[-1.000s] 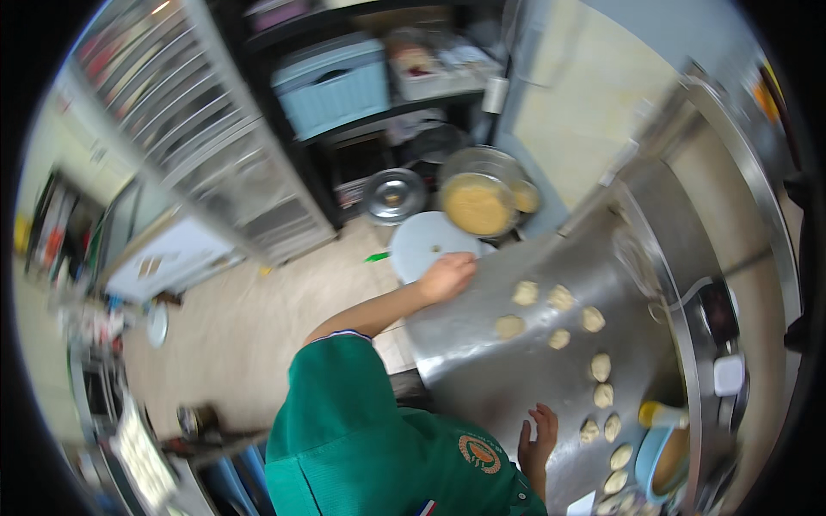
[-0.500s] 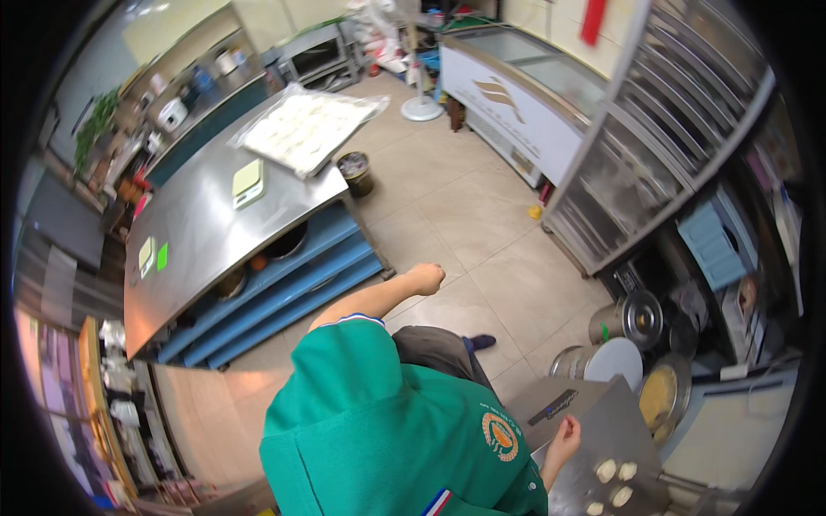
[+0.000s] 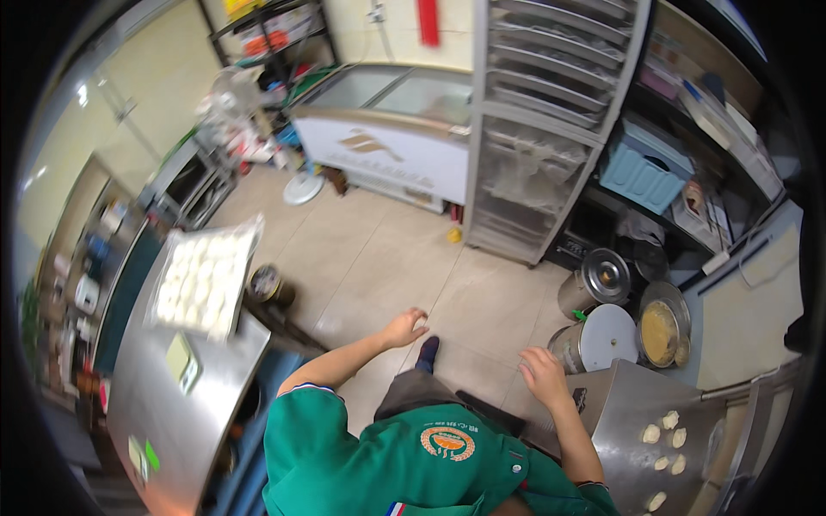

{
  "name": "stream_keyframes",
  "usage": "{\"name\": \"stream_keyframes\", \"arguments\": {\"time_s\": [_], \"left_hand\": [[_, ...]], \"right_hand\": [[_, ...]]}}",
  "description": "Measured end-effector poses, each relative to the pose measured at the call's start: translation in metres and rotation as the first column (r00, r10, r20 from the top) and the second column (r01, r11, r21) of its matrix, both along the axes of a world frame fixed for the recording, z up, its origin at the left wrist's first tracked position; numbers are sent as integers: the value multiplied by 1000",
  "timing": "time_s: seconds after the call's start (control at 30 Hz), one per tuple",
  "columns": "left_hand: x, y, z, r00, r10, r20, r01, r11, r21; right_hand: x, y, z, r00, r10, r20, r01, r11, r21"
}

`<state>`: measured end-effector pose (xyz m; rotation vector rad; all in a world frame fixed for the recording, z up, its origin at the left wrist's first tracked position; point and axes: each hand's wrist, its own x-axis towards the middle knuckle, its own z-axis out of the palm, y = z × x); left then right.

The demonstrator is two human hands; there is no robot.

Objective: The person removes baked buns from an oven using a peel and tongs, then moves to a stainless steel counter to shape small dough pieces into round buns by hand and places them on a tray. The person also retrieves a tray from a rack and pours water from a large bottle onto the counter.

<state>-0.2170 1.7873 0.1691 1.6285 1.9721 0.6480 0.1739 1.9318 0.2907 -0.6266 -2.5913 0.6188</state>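
My left hand hangs over the tiled floor, its fingers loosely bent and apart, with nothing in it. Fingers spread, my right hand is also bare, beside the near-left corner of a stainless steel worktop. Several small pale dough pieces lie on that worktop, to the right of my right forearm. Neither hand touches anything. One dark shoe shows on the floor between my hands.
A steel table at left bears a plastic-covered tray of white dough pieces and a kitchen scale. Ahead stand a chest freezer and a tray rack. Lidded metal pots stand at right; a bin is beside the table.
My view and body have turned right. My left hand has loosened from a closed curl, and my right hand has moved from above the worktop to its left, fingers now spread.
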Motion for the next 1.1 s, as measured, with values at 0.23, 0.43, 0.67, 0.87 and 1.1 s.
{"name": "stream_keyframes", "arguments": {"time_s": [0.23, 0.43, 0.67, 0.87, 1.1], "left_hand": [[-182, 396, 116, 974, 86, 208, -201, 748, 633], [-274, 635, 244, 848, 206, 488, -496, 630, 598], [-252, 570, 238, 766, 165, 621, -601, 526, 602], [-222, 553, 251, 908, -6, 420, -338, 583, 739], [-187, 614, 267, 964, 107, -244, 75, 769, 635]], "right_hand": [[-107, 82, 40, 976, -188, 110, 181, 981, 74], [-146, 130, 86, 906, -418, 58, 410, 904, 118], [-154, 166, 115, 848, -530, 16, 526, 845, 94], [-148, 196, 163, 810, -517, -277, 544, 839, 25], [-121, 235, 166, 450, -524, -724, 783, 621, 37]]}}
